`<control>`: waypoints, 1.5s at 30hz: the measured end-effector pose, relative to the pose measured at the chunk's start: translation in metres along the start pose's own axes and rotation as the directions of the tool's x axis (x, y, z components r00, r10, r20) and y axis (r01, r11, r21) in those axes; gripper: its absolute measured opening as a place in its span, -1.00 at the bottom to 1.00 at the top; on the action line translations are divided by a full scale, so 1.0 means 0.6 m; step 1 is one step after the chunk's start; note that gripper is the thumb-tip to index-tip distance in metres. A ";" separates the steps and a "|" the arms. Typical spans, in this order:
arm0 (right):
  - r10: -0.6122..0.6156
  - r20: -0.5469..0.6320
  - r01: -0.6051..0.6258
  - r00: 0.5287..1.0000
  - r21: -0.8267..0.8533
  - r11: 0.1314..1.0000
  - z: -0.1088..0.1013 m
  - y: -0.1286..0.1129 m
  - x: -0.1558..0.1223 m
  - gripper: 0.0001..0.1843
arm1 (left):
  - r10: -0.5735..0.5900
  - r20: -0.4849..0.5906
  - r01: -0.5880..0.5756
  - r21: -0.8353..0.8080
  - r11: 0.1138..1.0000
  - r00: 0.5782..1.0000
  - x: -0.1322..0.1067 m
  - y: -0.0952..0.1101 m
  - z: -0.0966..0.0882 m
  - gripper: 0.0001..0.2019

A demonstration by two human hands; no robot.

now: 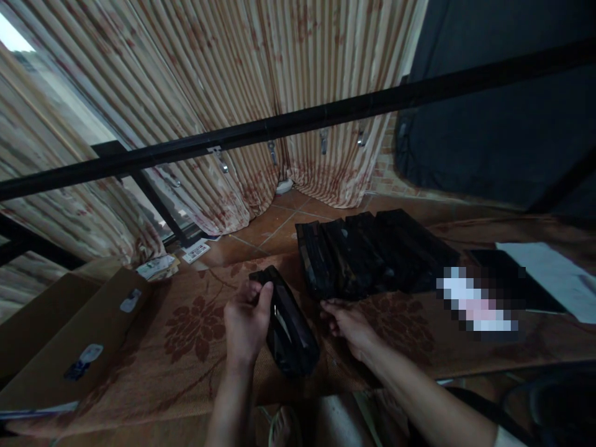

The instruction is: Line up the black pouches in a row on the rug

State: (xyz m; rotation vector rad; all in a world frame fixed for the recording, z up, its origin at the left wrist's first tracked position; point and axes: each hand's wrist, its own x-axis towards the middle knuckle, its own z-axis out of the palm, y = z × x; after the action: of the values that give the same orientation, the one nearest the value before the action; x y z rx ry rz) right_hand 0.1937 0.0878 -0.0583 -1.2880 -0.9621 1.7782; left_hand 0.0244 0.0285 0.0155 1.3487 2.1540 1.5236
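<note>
My left hand (249, 316) grips the far end of a glossy black pouch (291, 335), thumb on top and fingers curled around the edge. The pouch lies at a slant on the patterned cloth, its near end toward me. To its right, my right hand (347, 323) hovers low with fingers loosely bent and apart, holding nothing I can see. Its fingertips are close to the near end of the leftmost pouch (316, 261) in a row of several similar black pouches (391, 251). Whether they touch it, I cannot tell.
A brown cardboard box (107, 329) with stickers stands at the left. On the right lie a dark flat panel (516, 279), white sheets (554, 273) and a blurred-out item (475, 301). A black rail (298, 121) crosses before striped curtains (233, 62). A brown floral cloth (195, 360) covers the surface.
</note>
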 end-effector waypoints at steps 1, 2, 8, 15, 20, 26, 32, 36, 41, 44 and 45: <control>-0.008 0.002 0.008 1.000 0.011 1.000 0.000 -0.004 -0.003 -0.75 | 0.031 0.041 -0.031 0.002 1.000 0.999 -0.003 0.006 0.005 -0.80; -0.021 0.005 0.021 1.000 0.022 1.000 0.000 -0.008 -0.006 -0.74 | 0.067 0.095 -0.069 0.026 0.997 0.993 -0.006 0.013 0.010 -0.84; -0.155 0.042 0.151 0.987 0.081 0.985 0.003 -0.036 -0.024 -0.66 | 0.160 0.346 -0.273 0.311 0.910 0.925 -0.018 0.037 0.046 -0.84; -0.138 0.100 0.122 0.985 0.150 0.981 0.015 -0.064 -0.029 -0.65 | 0.106 0.365 -0.262 0.409 0.874 0.925 -0.016 0.045 0.058 -0.73; -0.126 0.108 0.110 0.986 0.144 0.983 0.020 -0.067 -0.033 -0.65 | -0.003 0.374 -0.218 0.547 0.808 0.928 -0.011 0.055 0.082 -0.79; -0.072 0.068 0.065 0.995 0.103 0.993 0.010 -0.062 -0.033 -0.70 | 0.000 0.349 -0.226 0.609 0.760 0.937 -0.011 0.051 0.118 -0.84; -0.049 0.103 0.035 0.993 0.136 0.990 0.010 -0.074 -0.032 -0.72 | -0.038 0.314 -0.163 0.587 0.793 0.949 -0.013 0.059 0.120 -0.85; -0.042 0.117 0.028 0.992 0.123 0.992 0.012 -0.073 -0.032 -0.70 | -0.133 0.303 -0.079 0.597 0.798 0.944 -0.011 0.065 0.109 -0.71; -0.050 0.124 0.037 0.991 0.103 0.994 0.013 -0.076 -0.033 -0.70 | -0.097 0.350 -0.153 0.620 0.769 0.932 -0.016 0.064 0.118 -0.81; -0.045 0.113 0.034 0.993 0.098 0.995 0.013 -0.079 -0.033 -0.71 | -0.088 0.348 -0.156 0.614 0.774 0.934 -0.018 0.063 0.127 -0.86; -0.045 0.108 0.034 0.993 0.099 0.995 0.013 -0.080 -0.032 -0.71 | -0.081 0.346 -0.158 0.609 0.778 0.935 -0.019 0.063 0.129 -0.86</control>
State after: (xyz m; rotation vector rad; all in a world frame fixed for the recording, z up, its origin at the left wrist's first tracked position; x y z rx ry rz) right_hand 0.1970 0.0915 -0.0065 -1.1129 -0.9432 1.8579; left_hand 0.0982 0.0739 0.0072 1.6927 2.4813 0.4672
